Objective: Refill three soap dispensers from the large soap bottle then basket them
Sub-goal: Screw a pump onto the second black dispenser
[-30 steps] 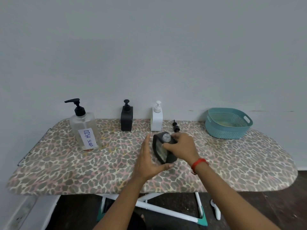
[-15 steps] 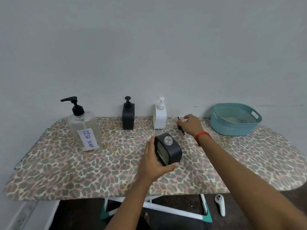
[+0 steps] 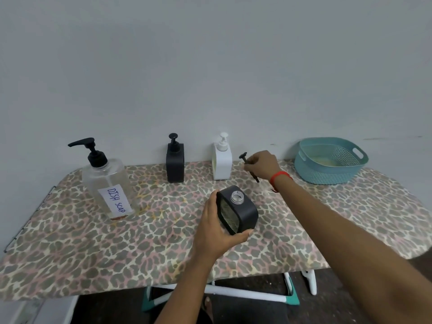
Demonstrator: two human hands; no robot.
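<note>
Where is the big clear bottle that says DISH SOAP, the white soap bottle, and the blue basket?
Big clear DISH SOAP bottle (image 3: 106, 183), head view, upper body.
Small white soap dispenser (image 3: 222, 164), head view, front face.
Teal plastic basket (image 3: 327, 175), head view, front wall.

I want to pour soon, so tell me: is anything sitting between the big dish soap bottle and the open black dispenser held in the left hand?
Nothing visible does. Bare patterned board cover lies between the dish soap bottle and the open dispenser in the left hand. The bottle's own pump is still on.
</note>
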